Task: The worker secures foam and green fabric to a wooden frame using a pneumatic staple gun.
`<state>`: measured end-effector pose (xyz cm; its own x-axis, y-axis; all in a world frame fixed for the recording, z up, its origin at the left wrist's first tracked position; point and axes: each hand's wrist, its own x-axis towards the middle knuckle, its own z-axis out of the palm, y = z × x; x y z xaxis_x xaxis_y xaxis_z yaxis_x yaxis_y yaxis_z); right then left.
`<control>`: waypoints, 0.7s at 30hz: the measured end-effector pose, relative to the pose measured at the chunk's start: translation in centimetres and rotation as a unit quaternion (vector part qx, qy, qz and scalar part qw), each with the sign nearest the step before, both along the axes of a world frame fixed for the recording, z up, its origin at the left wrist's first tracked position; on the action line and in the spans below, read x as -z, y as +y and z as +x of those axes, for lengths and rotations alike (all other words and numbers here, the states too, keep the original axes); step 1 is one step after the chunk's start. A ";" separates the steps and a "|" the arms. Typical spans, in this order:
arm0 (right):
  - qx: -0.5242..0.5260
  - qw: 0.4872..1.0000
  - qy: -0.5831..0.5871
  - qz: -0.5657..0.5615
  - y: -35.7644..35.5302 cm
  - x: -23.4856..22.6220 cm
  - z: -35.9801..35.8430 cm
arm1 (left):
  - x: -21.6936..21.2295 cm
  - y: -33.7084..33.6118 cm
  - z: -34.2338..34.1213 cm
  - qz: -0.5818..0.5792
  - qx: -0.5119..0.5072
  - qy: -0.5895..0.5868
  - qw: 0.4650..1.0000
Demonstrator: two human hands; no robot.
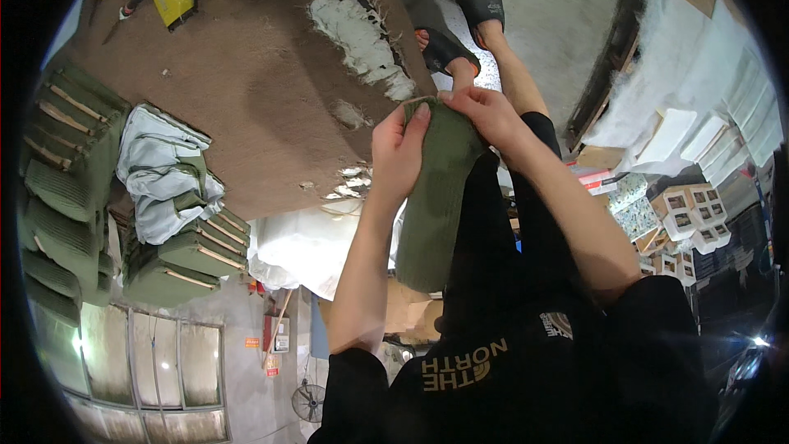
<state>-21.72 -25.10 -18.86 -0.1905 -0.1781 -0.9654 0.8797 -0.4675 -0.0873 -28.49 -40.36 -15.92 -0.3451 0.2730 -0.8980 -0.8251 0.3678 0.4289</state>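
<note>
A long green padded upholstery piece [436, 205] hangs in front of my black-clothed body, one end raised near the bench edge. My left hand [400, 152] grips its upper left side, the thumb pressed on the green fabric. At the upper right corner, my right hand [489, 119] pinches the edge between thumb and fingers. A thin tan strip shows along that top edge between the two hands. The underside of the piece is hidden from view.
A brown-covered bench [246, 99] has torn patches of white padding [362, 41]. On it lie a yellow-black power tool [173, 0], stacked green padded pieces [62, 205] and white-green fabric [164, 173]. White boxes [694, 214] stand at right. My sandalled feet [478, 4] are beside the bench.
</note>
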 end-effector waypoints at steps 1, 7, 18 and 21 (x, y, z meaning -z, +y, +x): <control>-0.001 1.000 -0.005 0.002 0.8 -0.5 0.0 | -0.5 0.4 0.6 -0.003 -0.006 0.030 1.000; 0.016 0.970 -0.025 -0.242 2.9 0.1 0.6 | -3.0 1.3 1.6 -0.092 0.064 0.133 0.985; -0.053 0.964 0.014 -0.262 4.5 0.8 2.0 | -3.5 2.5 4.2 -0.085 0.079 0.216 0.969; -0.117 0.946 0.083 -0.289 5.7 1.0 2.2 | -4.4 2.8 4.8 -0.083 0.089 0.199 0.972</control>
<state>-19.49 -19.42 -19.90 -0.2206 -0.7239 -0.6537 0.9615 -0.2739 -0.0212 -23.70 -37.59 -11.48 -0.6340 0.2229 -0.7405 -0.5230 0.5817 0.6229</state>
